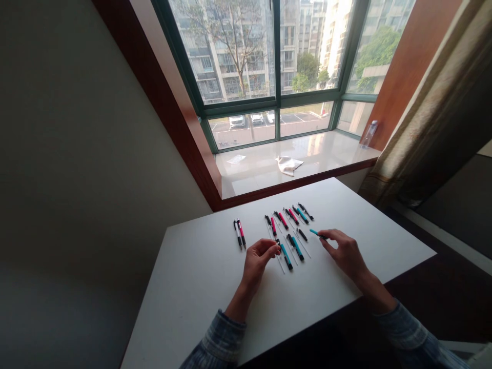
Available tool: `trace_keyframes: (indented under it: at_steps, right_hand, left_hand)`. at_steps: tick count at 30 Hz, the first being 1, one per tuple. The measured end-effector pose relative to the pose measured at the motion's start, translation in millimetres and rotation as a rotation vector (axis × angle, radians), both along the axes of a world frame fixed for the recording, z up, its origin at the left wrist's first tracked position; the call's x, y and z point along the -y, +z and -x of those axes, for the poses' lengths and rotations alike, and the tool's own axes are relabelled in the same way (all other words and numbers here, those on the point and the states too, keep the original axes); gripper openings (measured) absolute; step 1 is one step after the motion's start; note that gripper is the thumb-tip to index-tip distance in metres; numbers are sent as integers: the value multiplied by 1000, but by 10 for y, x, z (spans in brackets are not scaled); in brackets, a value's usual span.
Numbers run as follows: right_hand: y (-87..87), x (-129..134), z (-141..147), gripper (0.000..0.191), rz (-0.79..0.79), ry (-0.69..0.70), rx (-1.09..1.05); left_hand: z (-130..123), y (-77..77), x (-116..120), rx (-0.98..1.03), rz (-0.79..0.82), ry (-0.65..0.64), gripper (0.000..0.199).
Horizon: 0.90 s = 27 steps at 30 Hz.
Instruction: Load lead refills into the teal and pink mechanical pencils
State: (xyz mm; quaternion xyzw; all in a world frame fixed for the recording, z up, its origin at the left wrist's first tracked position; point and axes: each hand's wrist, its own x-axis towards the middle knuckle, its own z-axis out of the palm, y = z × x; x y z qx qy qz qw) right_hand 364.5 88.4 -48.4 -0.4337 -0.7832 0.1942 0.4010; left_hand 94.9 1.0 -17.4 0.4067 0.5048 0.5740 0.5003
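Note:
My right hand (343, 252) pinches a teal and black pen barrel (315, 232) above the right part of the white table (184, 287). My left hand (258, 260) has thumb and fingertips closed together beside a small black pen part; whether it grips something tiny I cannot make out. Just right of those fingertips lies a teal pen barrel (286, 257) with a black grip. Another teal barrel (298, 248) lies close by. Behind them is a row of pink barrels (283, 221), with black pen tops (303, 234) and thin white refills (304, 245) between them.
Two whole pens (239, 234) lie side by side to the left. Beyond the table's far edge, a window sill (253, 177) holds a crumpled white cloth or tissue (289, 165) and a clear bottle (369, 134). A curtain (407, 107) hangs at the right.

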Motion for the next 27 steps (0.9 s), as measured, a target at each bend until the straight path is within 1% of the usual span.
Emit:
trace_keyframes:
  at_steps: [3, 5, 7, 11, 15, 22, 25, 27]
  right_hand:
    - [-130, 54, -49, 23, 53, 69, 123]
    - [-167, 98, -36, 27, 73, 83, 152]
    - [-173, 136, -10, 26, 69, 90, 164]
    - [-144, 189, 36, 23, 84, 117, 177]
    - [-117, 225, 81, 24, 97, 123, 174]
    - [-95, 199, 119, 22, 112, 153, 170]
    - [-36, 206, 158, 25, 121, 141, 122]
    - [42, 248, 240, 25, 132, 137, 36]
  left_hand:
    - [-11, -10, -19, -3, -1, 10, 22]
    - [-18, -19, -29, -3, -3, 16, 21]
    - [-20, -22, -32, -4, -2, 20, 21]
    - [-14, -6, -22, -25, 4, 1, 20]
    - [-4, 6, -14, -39, 10, -12, 20]
    - [7, -10, -26, -68, 10, -19, 22]
    - [1, -3, -23, -90, 13, -29, 22]
    - [-13, 1, -20, -98, 10, -44, 23]
